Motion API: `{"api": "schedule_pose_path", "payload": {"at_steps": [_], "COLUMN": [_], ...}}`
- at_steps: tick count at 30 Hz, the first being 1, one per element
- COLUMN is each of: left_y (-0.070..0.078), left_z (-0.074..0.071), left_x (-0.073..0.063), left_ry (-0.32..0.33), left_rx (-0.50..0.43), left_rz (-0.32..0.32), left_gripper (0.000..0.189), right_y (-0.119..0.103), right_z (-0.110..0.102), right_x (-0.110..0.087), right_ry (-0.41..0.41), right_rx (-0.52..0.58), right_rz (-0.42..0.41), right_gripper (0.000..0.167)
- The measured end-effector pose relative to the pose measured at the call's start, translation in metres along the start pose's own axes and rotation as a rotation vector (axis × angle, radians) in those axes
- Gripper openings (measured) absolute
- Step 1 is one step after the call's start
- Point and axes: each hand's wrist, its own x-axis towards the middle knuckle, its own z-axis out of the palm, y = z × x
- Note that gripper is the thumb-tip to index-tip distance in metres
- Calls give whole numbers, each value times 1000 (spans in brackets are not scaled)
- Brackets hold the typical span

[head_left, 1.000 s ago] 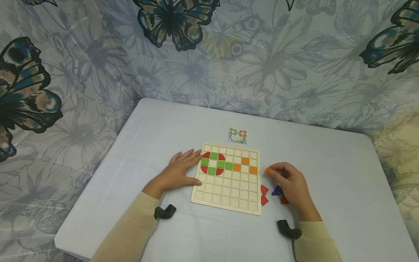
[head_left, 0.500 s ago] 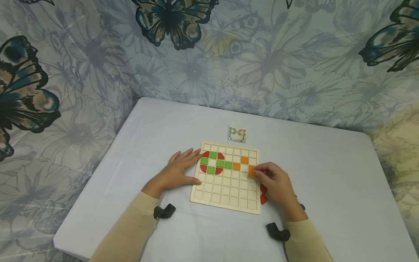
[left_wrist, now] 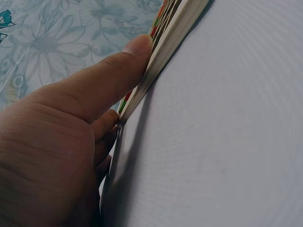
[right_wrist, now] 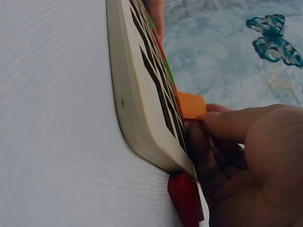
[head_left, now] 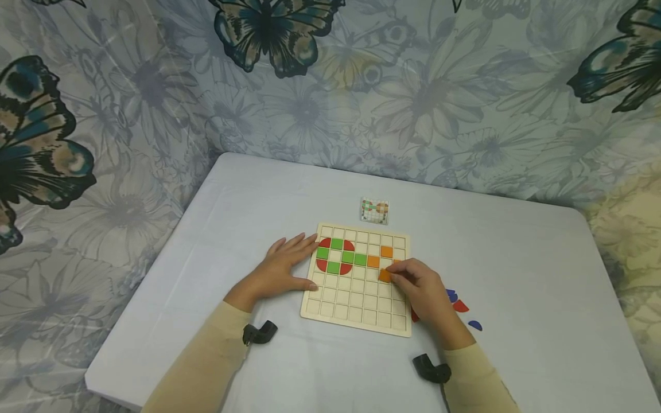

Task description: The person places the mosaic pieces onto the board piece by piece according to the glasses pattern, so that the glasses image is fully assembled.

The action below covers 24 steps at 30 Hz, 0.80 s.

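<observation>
A wooden grid board (head_left: pixel 356 312) lies on the white table. Green squares, red quarter-round pieces and orange squares fill some of its upper cells. My right hand (head_left: pixel 420 287) pinches an orange square tile (head_left: pixel 384 275) between thumb and fingers, over a cell below the orange ones; in the right wrist view the tile (right_wrist: pixel 191 106) stands tilted at the board's surface. My left hand (head_left: pixel 281 269) lies spread at the board's left edge, its thumb (left_wrist: pixel 138 45) resting on the rim. One orange tile at the right is partly hidden behind the right fingers.
A small pattern card (head_left: pixel 374 211) lies beyond the board. Right of the right hand are loose blue pieces (head_left: pixel 475 326) and a red piece (head_left: pixel 461 306). Another red piece (right_wrist: pixel 182 194) sits against the board's edge. A butterfly-print cloth (head_left: pixel 310 115) hangs behind the table.
My right hand has carried the orange tile leftward from beside the board to over the grid. Loose blue and red pieces behind it have come into view. The left hand stays put.
</observation>
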Motion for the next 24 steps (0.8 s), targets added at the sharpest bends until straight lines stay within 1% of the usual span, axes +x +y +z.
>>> {"api": "schedule_pose_path", "payload": {"at_steps": [8,13,17,19,24], "left_y": [1,1,1,1,3], "left_z": [-1,-1,-1,-1,-2], "left_x": [0,0,0,0,0], "left_ry": [1,-2,-1,2,11], "left_rx": [-6,-12,-12,-13,-22], "left_rz": [3,1,3,8,20], "left_gripper": [104,105,104,104,105], "right_y": [5,8,10,10,9], "right_z": [-1,-2,-1,-1,-2], "right_x": [1,2,3,3,1], "right_ry": [-17,5,26,18,-33], "right_rx": [5,-1,7,23,60], "right_rz": [-10,-35,-47,-37,-14], "right_gripper": [15,16,20,22,21]}}
